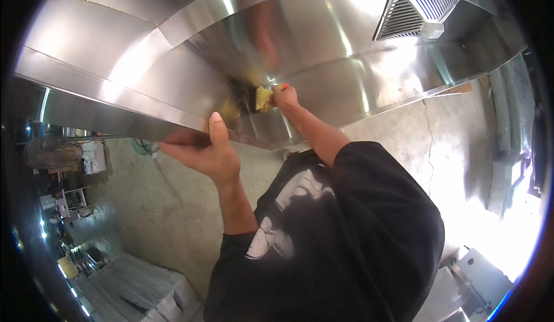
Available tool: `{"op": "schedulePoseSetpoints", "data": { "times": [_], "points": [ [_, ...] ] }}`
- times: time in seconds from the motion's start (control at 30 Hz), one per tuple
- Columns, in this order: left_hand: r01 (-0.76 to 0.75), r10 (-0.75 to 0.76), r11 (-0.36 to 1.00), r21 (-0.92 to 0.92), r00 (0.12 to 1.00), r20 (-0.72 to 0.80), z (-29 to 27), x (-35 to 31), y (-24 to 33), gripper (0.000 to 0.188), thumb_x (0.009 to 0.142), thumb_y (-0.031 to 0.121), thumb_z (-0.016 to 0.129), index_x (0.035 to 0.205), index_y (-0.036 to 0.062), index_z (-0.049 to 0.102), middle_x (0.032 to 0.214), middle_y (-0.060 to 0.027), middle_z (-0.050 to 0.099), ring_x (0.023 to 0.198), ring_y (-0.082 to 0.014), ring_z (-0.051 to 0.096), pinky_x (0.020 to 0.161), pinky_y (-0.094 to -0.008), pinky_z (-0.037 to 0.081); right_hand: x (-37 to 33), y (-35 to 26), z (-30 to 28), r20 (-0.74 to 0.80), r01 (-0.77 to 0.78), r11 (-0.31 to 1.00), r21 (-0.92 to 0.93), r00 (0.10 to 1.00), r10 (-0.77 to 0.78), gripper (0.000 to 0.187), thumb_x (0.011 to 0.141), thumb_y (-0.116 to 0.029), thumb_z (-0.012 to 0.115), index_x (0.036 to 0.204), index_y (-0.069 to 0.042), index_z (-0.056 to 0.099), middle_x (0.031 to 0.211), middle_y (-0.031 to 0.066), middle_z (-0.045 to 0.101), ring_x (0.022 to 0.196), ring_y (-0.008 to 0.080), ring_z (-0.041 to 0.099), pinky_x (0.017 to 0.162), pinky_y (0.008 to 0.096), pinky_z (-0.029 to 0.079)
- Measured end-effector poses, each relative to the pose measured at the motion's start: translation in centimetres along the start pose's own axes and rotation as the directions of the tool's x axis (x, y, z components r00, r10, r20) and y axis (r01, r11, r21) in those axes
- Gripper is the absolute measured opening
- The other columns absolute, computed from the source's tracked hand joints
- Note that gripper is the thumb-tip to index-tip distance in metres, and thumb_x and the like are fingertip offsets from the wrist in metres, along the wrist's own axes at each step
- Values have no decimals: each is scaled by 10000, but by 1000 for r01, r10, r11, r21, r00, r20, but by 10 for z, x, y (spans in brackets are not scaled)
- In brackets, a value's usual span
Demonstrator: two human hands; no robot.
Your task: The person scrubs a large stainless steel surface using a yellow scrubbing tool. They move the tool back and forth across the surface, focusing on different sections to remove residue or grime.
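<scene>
A large stainless steel hood-like housing (pixel 311 45) fills the upper part of the view. My left hand (pixel 210 154) grips its lower left edge, thumb on the steel face and fingers stretched underneath. Deep in the housing's inner corner, my right hand (pixel 287 98) is closed on a crumpled yellow cloth (pixel 264 98), which touches the steel or lies very close to it. A small orange-red part shows at the right fingertips; what it belongs to is hidden. Around the cloth the corner looks dark, and the nearby panel reflects yellow.
A slatted metal vent (pixel 412 13) sits at the housing's upper right. Below lies a concrete floor (pixel 150 206) with a crack at right. Plastic-wrapped items (pixel 138 287) stand at lower left, shelves of assorted goods at far left, and a metal unit (pixel 485 276) at lower right.
</scene>
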State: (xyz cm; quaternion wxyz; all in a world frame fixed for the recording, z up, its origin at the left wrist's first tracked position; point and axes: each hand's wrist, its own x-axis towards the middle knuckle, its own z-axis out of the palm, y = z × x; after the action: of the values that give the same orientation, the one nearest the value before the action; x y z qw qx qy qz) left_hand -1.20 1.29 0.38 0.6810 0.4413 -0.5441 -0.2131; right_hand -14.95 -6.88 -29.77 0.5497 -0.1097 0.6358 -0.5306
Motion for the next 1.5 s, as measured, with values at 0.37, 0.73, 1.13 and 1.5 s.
{"op": "schedulePoseSetpoints", "data": {
  "times": [0.37,0.73,1.13,1.5],
  "points": [
    [-19,19,1000,6,999,50,-2,1,-10,546,857,86,707,1263,-30,361,1079,-128,523,952,-170,577,823,-280,496,0,-18,-13,-85,94,980,-174,990,-110,318,962,-238,661,883,70,655,735,153,695,595,239,709,515,346,577],
    [12,-14,1000,15,997,81,-9,-3,-15,733,833,70,756,1367,-64,272,1114,-137,511,987,-171,561,834,-280,487,-9,-23,-26,-89,141,979,-148,984,-155,306,950,-220,648,834,63,657,698,135,694,573,216,711,521,346,579],
    [51,-45,990,-130,998,49,0,0,-5,753,823,2,752,1395,-27,263,1063,-75,529,885,-108,550,755,-244,475,-13,-32,-35,-106,137,966,-220,981,-163,275,958,-218,656,958,57,664,732,125,693,597,204,699,541,327,581],
    [29,-17,993,-117,995,96,-1,1,-7,778,836,-24,735,1427,-46,228,992,-53,537,699,-62,546,637,-206,458,-17,-44,-61,-131,79,977,-196,986,-106,276,943,-198,649,964,76,627,786,163,696,627,252,708,555,369,600]
  ]
}}
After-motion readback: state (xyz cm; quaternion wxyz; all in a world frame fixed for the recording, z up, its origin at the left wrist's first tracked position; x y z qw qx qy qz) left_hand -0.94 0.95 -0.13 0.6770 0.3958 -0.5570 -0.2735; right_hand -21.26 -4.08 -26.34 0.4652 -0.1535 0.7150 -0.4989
